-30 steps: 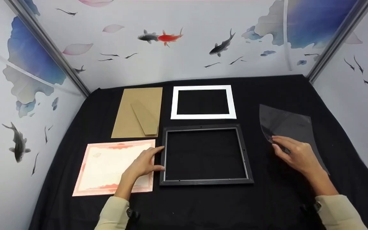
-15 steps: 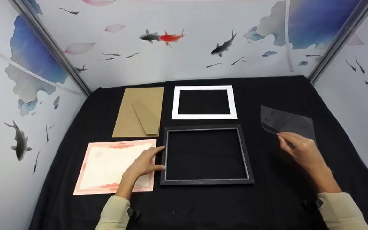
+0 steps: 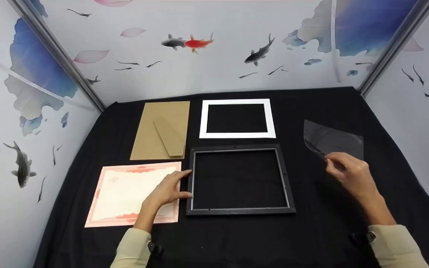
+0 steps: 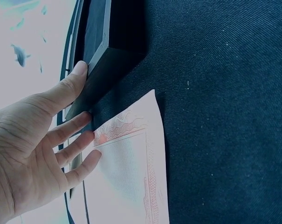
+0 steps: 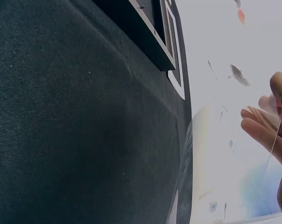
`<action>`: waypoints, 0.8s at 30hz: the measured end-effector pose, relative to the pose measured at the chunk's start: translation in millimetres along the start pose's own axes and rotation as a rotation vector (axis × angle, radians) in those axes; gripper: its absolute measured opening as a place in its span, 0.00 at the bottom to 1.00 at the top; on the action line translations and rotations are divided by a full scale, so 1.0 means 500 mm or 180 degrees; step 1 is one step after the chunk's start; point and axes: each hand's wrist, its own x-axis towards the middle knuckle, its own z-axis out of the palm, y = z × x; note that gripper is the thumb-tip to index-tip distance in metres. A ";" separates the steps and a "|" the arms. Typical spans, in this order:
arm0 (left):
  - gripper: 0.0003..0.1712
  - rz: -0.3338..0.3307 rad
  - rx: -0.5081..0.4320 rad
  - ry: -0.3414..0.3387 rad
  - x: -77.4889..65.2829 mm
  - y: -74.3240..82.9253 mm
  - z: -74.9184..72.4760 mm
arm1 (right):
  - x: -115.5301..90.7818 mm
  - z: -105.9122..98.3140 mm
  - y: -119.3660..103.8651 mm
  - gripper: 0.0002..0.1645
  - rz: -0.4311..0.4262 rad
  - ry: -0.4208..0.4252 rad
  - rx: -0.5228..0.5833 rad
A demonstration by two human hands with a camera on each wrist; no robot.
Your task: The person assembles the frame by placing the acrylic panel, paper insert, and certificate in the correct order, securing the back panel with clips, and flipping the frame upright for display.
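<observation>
A black picture frame [image 3: 241,212] lies on the black cloth in the middle of the head view. My left hand [image 3: 165,190] rests against its left side, thumb and index finger stretched out and apart. In the left wrist view the thumb touches the frame's outer wall [image 4: 96,79], while the other fingers extend over a certificate sheet [image 4: 127,172] with a red border. To the right, my right hand [image 3: 354,176] pinches the left edge of a clear plastic sheet [image 3: 339,139], which bows upward. Part of this sheet is hidden behind the hand.
A white mat [image 3: 237,135] with a rectangular opening lies behind the frame. Left of it is a brown backing board [image 3: 143,137] with a stand leg [image 3: 171,139]. Printed panels [image 3: 225,74] wall in the table's back and both sides.
My right hand has moved slightly right and away from me, bringing the clear sheet's pinched edge along. The left hand and the picture frame have stayed in place.
</observation>
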 end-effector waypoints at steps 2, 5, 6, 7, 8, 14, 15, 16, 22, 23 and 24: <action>0.47 -0.0010 -0.0012 -0.0006 0.000 0.000 0.000 | -0.001 -0.002 -0.002 0.07 0.0029 0.0023 -0.0015; 0.47 -0.0021 -0.0011 -0.0007 -0.001 -0.001 0.000 | -0.001 -0.003 -0.003 0.07 0.0080 0.0061 -0.0058; 0.47 -0.0020 -0.0008 -0.0005 -0.001 -0.001 -0.001 | -0.001 -0.003 -0.004 0.07 0.0091 0.0079 -0.0070; 0.47 -0.0013 -0.0003 -0.0001 -0.001 -0.002 0.000 | -0.001 -0.003 -0.004 0.07 0.0103 0.0099 -0.0076; 0.47 -0.0007 0.0002 0.0003 -0.001 -0.003 0.000 | 0.000 -0.003 -0.005 0.07 0.0110 0.0122 -0.0082; 0.46 0.0072 -0.0046 0.0030 0.000 -0.003 0.002 | 0.013 -0.008 -0.019 0.07 0.0174 0.0367 -0.0118; 0.46 0.0071 -0.0046 0.0027 0.000 -0.003 0.002 | 0.018 -0.010 -0.023 0.07 0.0200 0.0416 -0.0122; 0.46 0.0061 -0.0042 0.0017 0.000 -0.003 0.002 | 0.023 -0.013 -0.027 0.08 0.0228 0.0466 -0.0131; 0.46 -0.0028 -0.0040 -0.0007 0.001 -0.001 0.002 | 0.063 -0.034 -0.058 0.06 0.0416 0.0849 -0.0072; 0.46 -0.0035 -0.0043 -0.0011 0.002 -0.001 0.002 | 0.069 -0.037 -0.061 0.06 0.0457 0.0913 -0.0046; 0.46 -0.0034 -0.0042 -0.0022 0.003 0.000 0.002 | 0.073 -0.040 -0.064 0.06 0.0499 0.0964 -0.0040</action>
